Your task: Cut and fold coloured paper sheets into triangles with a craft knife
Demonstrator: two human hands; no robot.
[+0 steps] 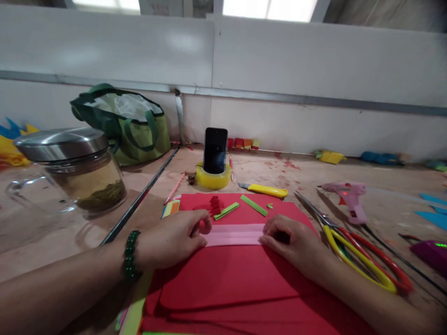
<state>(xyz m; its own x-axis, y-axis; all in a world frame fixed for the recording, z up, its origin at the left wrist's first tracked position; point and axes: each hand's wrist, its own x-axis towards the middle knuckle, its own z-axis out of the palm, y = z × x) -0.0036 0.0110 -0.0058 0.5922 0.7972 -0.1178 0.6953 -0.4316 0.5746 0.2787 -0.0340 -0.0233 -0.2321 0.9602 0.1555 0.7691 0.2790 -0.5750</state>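
A pink folded strip (233, 235), paper or thin foam, lies across red sheets (230, 279). My left hand (179, 237), a green bead bracelet on its wrist, pinches the strip's left end. At the other end, my right hand (296, 242) has thumb and fingers closed on the strip. Just beyond it lie a folded green strip (226, 211), a flat green strip (254, 205), tiny green scraps (270, 206) and a small red folded piece (215, 205).
A yellow utility knife (267, 190), scissors (363, 256) and a pink glue gun (352, 200) lie to the right. A phone (215, 151) stands in a yellow tape roll (213, 177). At left are a glass mug (87, 177) and a green bag (150, 139).
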